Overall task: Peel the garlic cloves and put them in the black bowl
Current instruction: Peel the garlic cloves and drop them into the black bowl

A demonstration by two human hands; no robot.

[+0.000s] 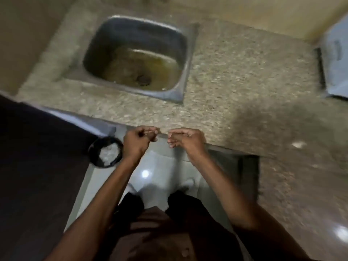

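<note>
Garlic, pale and heaped, sits in the black bowl at the lower left of the frame's middle; the picture is too blurred to say whether those pieces are peeled cloves or skins. The bowl rests on a dark surface that fills the left side, just left of the left hand and beside its wrist.

Both hands are held out in front of the person, over the near edge of the speckled stone counter, a little apart from each other. The left hand has its fingers curled in tight toward the thumb, as if pinching something small, but I cannot make out a clove or a skin between them. The right hand has its fingers bent and drawn toward the thumb too, the tips pointing at the left hand; whether it holds anything I cannot tell.

In the upper middle of the frame a metal sink is let into the counter, with murky brownish water lying around the drain. At the far right edge there is a pale blue-grey object on the counter, too blurred to name. Below the hands a shiny light floor shows, with a bright reflection on it, and the person's dark trousers and brown shirt fill the bottom.
</note>
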